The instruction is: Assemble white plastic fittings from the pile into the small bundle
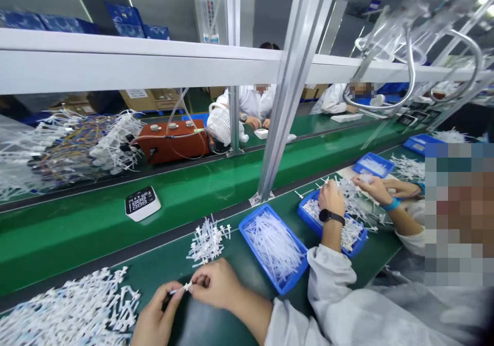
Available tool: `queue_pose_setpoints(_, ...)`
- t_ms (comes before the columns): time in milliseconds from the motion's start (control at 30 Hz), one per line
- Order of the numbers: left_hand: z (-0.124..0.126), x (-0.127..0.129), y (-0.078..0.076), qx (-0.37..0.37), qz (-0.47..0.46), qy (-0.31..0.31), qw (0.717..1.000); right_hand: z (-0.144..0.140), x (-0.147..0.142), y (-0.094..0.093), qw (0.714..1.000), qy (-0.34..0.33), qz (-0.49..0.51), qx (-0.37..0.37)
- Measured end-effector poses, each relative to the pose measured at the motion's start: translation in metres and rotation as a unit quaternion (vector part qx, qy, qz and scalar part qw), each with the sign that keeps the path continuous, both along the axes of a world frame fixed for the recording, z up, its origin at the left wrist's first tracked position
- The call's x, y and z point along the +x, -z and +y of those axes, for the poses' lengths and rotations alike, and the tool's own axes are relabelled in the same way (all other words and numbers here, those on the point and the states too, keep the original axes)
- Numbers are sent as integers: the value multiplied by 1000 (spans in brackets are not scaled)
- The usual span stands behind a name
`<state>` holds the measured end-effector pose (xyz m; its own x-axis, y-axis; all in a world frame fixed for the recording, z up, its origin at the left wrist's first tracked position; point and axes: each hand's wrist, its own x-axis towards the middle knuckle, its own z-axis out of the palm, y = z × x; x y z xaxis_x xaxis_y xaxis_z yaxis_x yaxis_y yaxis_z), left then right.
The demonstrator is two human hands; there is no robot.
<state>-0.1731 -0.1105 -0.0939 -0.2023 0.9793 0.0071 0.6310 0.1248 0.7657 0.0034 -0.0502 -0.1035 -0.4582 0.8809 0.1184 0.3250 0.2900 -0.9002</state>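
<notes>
My left hand (154, 317) and my right hand (216, 283) meet low in the picture over the green bench. Between their fingertips they pinch one small white plastic connector (186, 287), each hand on one end. A small heap of the same white connectors (207, 240) lies just beyond my right hand. A large pile of white connectors (73, 310) spreads out to the left of my left hand. A blue tray of thin clear tubes (275, 247) sits to the right of my right hand.
A co-worker's hands (332, 197) work over a second blue tray (339, 228) on my right. A green conveyor belt (96, 227) carries a white digital display unit (142, 202). Beyond it stand an orange box (172, 140), bundled tubes (69, 148) and people in white coats.
</notes>
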Motion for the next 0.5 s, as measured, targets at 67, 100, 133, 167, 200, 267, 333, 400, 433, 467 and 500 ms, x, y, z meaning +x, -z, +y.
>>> queue_pose_setpoints(67, -1, -1, -1, -12, 3, 7, 1000, 0, 0, 1, 1000, -8, -7, 4)
queue_pose_setpoints(100, -1, -1, -1, -18, 3, 10, 1000, 0, 1, 2, 1000, -12, -9, 6)
queue_pose_setpoints(133, -2, -1, 0, -23, 3, 13, 1000, 0, 1, 2, 1000, -15, -9, 10)
queue_pose_setpoints(167, -2, -1, 0, -26, 2, 16, 1000, 0, 2, 3, 1000, -18, -9, 14)
queue_pose_setpoints(200, -2, -2, 1, -29, -1, 19, 999, 0, 2, 3, 1000, -19, -9, 20)
queue_pose_setpoints(267, -3, -3, 3, -39, -7, 31, 999, 0, 2, 3, 999, -16, -15, 27)
queue_pose_setpoints(333, -3, -5, 2, -25, 5, 41, 999, 0, 0, 2, 999, -13, -31, 32)
queue_pose_setpoints(400, -2, -3, -4, 41, 46, 18, 998, 0, 0, 0, 997, -21, -61, 38)
queue_pose_setpoints(433, 0, 1, -11, 85, 69, 3, 994, 0, 1, -1, 995, -28, -80, 43)
queue_pose_setpoints(467, 4, 9, -20, 128, 89, -1, 988, 0, 3, -3, 993, -34, -100, 47)
queue_pose_setpoints(500, 10, 20, -30, 161, 105, 9, 981, 1, 7, -4, 991, -37, -117, 51)
